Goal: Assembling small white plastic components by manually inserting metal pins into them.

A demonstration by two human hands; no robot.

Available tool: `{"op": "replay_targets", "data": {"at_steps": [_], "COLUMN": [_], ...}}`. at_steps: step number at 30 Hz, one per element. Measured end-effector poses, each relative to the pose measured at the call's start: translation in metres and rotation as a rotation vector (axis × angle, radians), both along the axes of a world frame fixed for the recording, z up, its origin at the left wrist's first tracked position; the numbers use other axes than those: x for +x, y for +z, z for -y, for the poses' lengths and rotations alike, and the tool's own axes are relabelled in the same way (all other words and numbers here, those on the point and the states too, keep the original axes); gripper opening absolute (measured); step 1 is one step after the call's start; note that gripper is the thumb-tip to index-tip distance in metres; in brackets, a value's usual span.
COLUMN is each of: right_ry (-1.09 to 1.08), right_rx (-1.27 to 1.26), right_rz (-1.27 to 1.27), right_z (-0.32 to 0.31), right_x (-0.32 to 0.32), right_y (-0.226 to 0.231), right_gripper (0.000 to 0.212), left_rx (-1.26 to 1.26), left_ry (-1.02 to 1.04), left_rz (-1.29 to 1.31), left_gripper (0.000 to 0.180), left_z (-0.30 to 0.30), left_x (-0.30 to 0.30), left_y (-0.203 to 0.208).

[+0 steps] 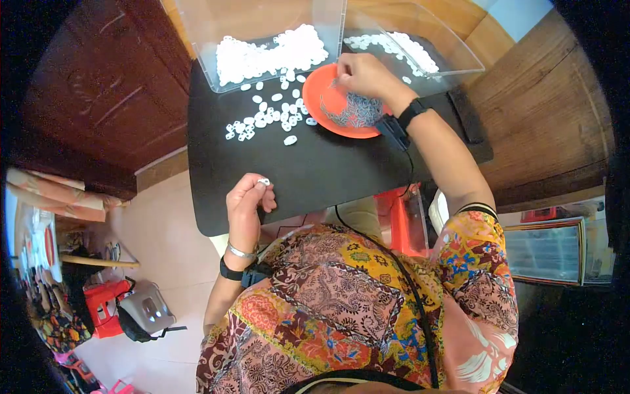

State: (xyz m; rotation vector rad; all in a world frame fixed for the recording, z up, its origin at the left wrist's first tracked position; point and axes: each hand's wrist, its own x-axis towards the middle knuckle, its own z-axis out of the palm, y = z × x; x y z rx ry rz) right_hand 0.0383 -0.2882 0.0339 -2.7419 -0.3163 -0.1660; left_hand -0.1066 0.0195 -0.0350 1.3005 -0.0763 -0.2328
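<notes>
Over the near edge of the black table (275, 203), my left hand (246, 197) pinches a small white oval plastic piece (264, 182) between thumb and fingers. My right hand (359, 73) reaches over an orange-red plate (333, 103) with its fingers closed together. Whatever is in those fingertips is too small to make out. A heap of thin grey metal pieces, like small screws or nails (361, 110), covers the plate's right part, and a few lie scattered toward its left. Many loose white oval pieces (268, 117) are spread on the table left of the plate.
A clear plastic bin (203, 56) at the table's back left holds a pile of white pieces (275, 54). Another clear container (459, 56) with more pieces stands back right. A dark cable (412, 172) hangs from my right wrist. A red container (398, 220) is below the table.
</notes>
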Motion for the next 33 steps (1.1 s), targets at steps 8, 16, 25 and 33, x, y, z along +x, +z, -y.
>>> {"op": "replay_targets", "data": {"at_steps": [8,16,25,33], "right_ry": [0.04,0.255,0.398,0.418], "right_rx": [0.351,0.709,0.993,0.922], "right_rz": [-0.057,-0.132,-0.404,-0.433], "right_z": [0.028,-0.065,-0.124,-0.132], "right_x": [-0.011,-0.08,-0.1,-0.105], "right_y": [-0.023,0.001,-0.015,-0.012], "right_gripper": [0.014,0.016,0.017,0.017], "left_rx": [0.024,0.102,0.139,0.168], "left_ry": [-0.033,-0.001,0.036,0.048], "left_rz": [-0.017,0.066,0.128,0.11], "left_gripper": [0.017,0.018,0.018,0.02], "left_z": [0.01,0.02,0.014,0.01], "left_x": [0.009,0.005,-0.002,-0.005], "left_y": [0.016,0.032,0.033,0.033]}}
